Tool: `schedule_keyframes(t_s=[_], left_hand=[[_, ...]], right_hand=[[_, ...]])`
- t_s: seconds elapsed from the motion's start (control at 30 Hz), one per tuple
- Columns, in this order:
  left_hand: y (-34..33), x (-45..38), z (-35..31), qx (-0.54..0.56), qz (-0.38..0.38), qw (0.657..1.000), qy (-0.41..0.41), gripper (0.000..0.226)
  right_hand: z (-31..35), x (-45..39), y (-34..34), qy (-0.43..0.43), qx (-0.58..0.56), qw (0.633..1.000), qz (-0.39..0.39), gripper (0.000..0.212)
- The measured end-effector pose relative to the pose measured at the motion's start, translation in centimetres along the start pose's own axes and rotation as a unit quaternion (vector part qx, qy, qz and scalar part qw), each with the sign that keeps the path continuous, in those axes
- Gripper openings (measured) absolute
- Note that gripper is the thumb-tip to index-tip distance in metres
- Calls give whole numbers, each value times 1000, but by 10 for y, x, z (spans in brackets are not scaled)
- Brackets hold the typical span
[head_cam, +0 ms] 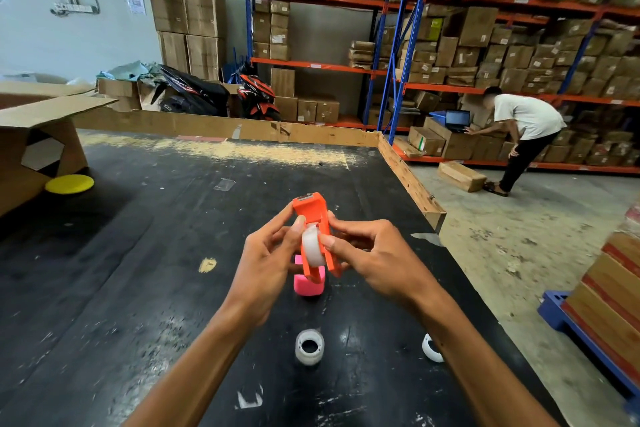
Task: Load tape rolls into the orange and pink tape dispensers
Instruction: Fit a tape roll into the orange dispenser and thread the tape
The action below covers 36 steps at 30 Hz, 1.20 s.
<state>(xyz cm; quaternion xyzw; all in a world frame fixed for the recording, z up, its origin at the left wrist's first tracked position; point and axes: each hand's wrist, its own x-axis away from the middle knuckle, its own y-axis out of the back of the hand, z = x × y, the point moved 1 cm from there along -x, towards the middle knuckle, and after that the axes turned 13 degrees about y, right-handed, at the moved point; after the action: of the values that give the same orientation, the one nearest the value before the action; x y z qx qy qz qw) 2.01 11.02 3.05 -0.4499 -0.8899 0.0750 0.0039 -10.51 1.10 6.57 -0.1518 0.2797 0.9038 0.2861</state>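
Observation:
I hold the orange tape dispenser [311, 215] above the black table [138, 253], its cutter end pointing away from me. A white tape roll [312, 246] sits in its cradle. My left hand [273, 260] grips the dispenser's left side, thumb on top of the roll. My right hand [367, 253] holds the right side, thumb pressing the roll's edge. The pink tape dispenser [308, 284] stands on the table just below, partly hidden by the orange one. Two more white tape rolls lie nearer to me: one [309, 347] in the middle, one [432, 347] partly behind my right forearm.
A yellow disc [69, 184] lies at the left beside an open cardboard box [38, 135]. The table's right edge [408, 180] drops to the floor. A blue pallet with stacked boxes [606, 308] stands at the right. A person [519, 135] bends at the shelves far behind.

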Motion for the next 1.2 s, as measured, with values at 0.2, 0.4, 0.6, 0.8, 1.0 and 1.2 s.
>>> schedule_keyframes(t_s=[0.2, 0.4, 0.6, 0.8, 1.0, 1.2], left_hand=[[2, 2, -3, 13, 10, 1000, 12, 32], [-4, -1, 0, 43, -17, 998, 43, 39], [-4, -2, 8, 35, -28, 997, 67, 40], [-12, -3, 16, 17, -10, 994, 104, 48], [-15, 2, 17, -30, 10, 998, 54, 48], [-20, 8, 16, -49, 38, 998, 14, 54]], right_hand=[[-2, 2, -4, 13, 0, 1000, 8, 27], [-3, 5, -18, 7, -21, 999, -48, 42], [-8, 11, -23, -6, -6, 999, -42, 41], [-20, 15, -11, -26, -23, 997, -66, 24], [-19, 13, 13, -19, 44, 998, -45, 18], [-14, 3, 24, -56, 73, 994, 63, 19]])
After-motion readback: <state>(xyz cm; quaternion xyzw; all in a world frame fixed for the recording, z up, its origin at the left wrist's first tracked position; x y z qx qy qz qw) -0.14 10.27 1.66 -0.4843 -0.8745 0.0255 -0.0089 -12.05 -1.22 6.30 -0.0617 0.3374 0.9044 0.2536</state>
